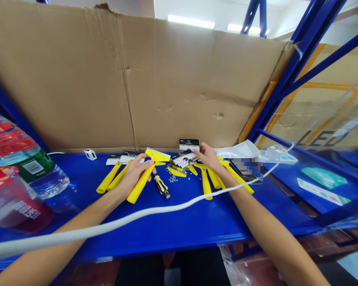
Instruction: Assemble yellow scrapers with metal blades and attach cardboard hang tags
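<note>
Left hand (134, 174) clamped round a yellow-handled scraper (140, 184)!
Light, stiff, held by the grip; right hand (208, 157) open beside a carded pack (181, 159).

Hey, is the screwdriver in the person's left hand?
No, the screwdriver lies on the blue shelf beside the left hand, which holds a yellow scraper.

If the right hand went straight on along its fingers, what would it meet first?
The right hand would likely meet the carded pack at its fingertips; depth is unclear, so it may already touch.
</note>
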`<state>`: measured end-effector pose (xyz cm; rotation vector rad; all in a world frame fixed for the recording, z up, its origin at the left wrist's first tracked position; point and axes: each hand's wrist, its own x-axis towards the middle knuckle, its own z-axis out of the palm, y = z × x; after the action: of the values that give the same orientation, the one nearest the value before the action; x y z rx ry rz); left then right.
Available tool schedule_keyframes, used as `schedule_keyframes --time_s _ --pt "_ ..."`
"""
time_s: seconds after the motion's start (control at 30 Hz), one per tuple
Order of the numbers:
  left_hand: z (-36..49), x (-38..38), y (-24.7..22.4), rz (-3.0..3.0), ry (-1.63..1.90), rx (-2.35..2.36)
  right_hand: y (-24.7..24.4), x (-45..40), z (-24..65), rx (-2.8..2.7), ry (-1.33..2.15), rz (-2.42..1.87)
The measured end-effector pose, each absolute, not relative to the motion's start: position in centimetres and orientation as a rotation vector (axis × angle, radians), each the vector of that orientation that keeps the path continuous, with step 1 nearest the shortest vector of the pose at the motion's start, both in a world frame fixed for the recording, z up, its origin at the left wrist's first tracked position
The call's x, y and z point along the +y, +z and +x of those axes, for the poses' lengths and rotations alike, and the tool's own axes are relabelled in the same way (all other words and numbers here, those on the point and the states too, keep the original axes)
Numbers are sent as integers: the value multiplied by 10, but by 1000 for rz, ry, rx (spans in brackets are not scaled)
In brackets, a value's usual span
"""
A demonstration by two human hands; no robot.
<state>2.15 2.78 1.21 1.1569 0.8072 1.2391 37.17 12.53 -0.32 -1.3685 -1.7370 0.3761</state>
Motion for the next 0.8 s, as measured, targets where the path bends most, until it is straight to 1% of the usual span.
schedule_keyframes --time_s 0.23,0.8 --pt "25 23 14 1157 1224 791 -5 115 365 -1614 369 -1127" --pt "32 20 11 1132 1220 783 10 101 352 -1579 247 -1083"
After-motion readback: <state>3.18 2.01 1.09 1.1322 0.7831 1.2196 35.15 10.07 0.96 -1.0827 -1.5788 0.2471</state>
